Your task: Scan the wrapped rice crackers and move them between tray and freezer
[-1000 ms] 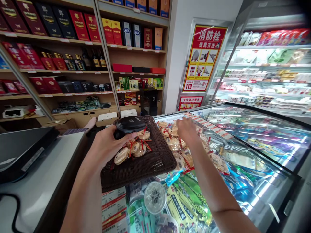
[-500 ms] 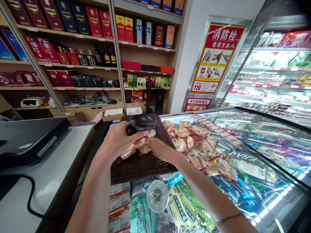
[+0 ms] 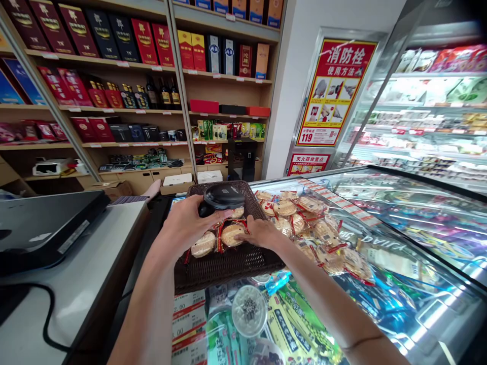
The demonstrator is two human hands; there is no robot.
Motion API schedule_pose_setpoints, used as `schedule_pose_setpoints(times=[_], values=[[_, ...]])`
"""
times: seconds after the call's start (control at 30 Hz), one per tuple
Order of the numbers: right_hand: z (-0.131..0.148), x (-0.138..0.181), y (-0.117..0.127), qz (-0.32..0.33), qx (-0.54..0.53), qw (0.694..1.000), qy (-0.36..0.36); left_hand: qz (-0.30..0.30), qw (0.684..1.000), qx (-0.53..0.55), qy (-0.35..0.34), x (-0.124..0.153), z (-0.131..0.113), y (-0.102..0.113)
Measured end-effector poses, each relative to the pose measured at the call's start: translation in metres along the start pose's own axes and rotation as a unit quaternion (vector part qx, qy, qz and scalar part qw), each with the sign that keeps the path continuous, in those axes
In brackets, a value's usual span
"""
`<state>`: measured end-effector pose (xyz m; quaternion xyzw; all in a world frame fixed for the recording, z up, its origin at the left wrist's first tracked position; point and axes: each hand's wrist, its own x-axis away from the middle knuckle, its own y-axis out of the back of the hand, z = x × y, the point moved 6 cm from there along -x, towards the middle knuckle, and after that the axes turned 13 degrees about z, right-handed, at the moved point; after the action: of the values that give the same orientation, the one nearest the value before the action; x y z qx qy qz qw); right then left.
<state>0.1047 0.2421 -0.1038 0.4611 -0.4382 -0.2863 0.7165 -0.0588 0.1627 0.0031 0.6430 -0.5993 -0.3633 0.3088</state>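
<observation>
My left hand point(image 3: 185, 219) is wrapped round a black barcode scanner point(image 3: 223, 194), which it holds over a dark brown wicker basket point(image 3: 228, 271). Inside the basket lie several round pale crackers in clear wrappers with red edges. My right hand point(image 3: 263, 232) reaches in from the right, its fingers closed on the edge of a wrapped cracker point(image 3: 232, 235). Next to that one, below my left hand, is another wrapped cracker point(image 3: 203, 245). The scanner covers part of the basket's far side.
A loose pile of wrapped crackers point(image 3: 323, 230) lies on the glass freezer top point(image 3: 403, 314) right of the basket. Frozen packs and a clear round tub point(image 3: 249, 310) show below. On the left, a counter point(image 3: 87, 284) carries a dark device point(image 3: 49, 228) and a black cable point(image 3: 47, 314).
My right hand has shifted a little to the right, and the wrapped cracker at its fingers now shows flat and in full. My left hand stays put with the scanner.
</observation>
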Motion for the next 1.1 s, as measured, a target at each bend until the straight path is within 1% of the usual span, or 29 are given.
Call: schedule_pose_setpoints(times=[0.03, 0.1, 0.17, 0.3, 0.37, 0.43, 0.53, 0.63, 0.7, 0.87, 0.93, 1.0, 1.1], values=[[0.002, -0.002, -0.002, 0.012, -0.016, 1.000, 0.009, 0.001, 1.000, 0.004, -0.001, 0.000, 0.000, 0.000], [0.002, -0.005, -0.002, 0.006, -0.056, 0.998, 0.020, 0.005, 1.000, 0.005, 0.002, 0.000, 0.002, -0.001], [-0.001, -0.006, 0.005, -0.026, -0.088, 0.995, 0.033, 0.011, 1.000, -0.001, 0.004, -0.001, 0.003, -0.001], [-0.013, 0.002, 0.028, -0.093, -0.102, 0.987, 0.077, 0.017, 1.000, 0.000, -0.007, -0.001, -0.002, -0.001], [-0.024, 0.011, 0.045, -0.144, -0.109, 0.981, 0.067, 0.014, 1.000, -0.008, -0.009, 0.000, -0.006, 0.001], [-0.037, 0.024, 0.062, -0.201, -0.115, 0.972, 0.039, 0.016, 1.000, -0.019, 0.000, 0.001, -0.010, 0.002], [-0.053, 0.043, 0.079, -0.251, -0.138, 0.958, -0.001, 0.046, 0.999, 0.002, -0.006, 0.001, -0.014, -0.001], [-0.064, 0.056, 0.086, -0.270, -0.170, 0.947, -0.026, 0.074, 0.996, 0.029, -0.040, 0.001, -0.020, -0.007], [-0.065, 0.060, 0.089, -0.277, -0.179, 0.944, -0.027, 0.081, 0.995, 0.029, -0.049, 0.001, -0.024, -0.010], [-0.059, 0.061, 0.090, -0.272, -0.178, 0.945, -0.023, 0.099, 0.993, 0.013, -0.068, 0.002, -0.034, -0.017], [-0.062, 0.061, 0.091, -0.268, -0.163, 0.949, -0.035, 0.093, 0.994, 0.004, -0.062, 0.002, -0.035, -0.017], [-0.071, 0.062, 0.093, -0.272, -0.134, 0.950, -0.070, 0.086, 0.995, -0.001, -0.047, 0.001, -0.032, -0.016], [-0.096, 0.065, 0.093, -0.271, -0.100, 0.945, -0.154, 0.079, 0.996, 0.001, -0.035, -0.002, -0.024, -0.014]])
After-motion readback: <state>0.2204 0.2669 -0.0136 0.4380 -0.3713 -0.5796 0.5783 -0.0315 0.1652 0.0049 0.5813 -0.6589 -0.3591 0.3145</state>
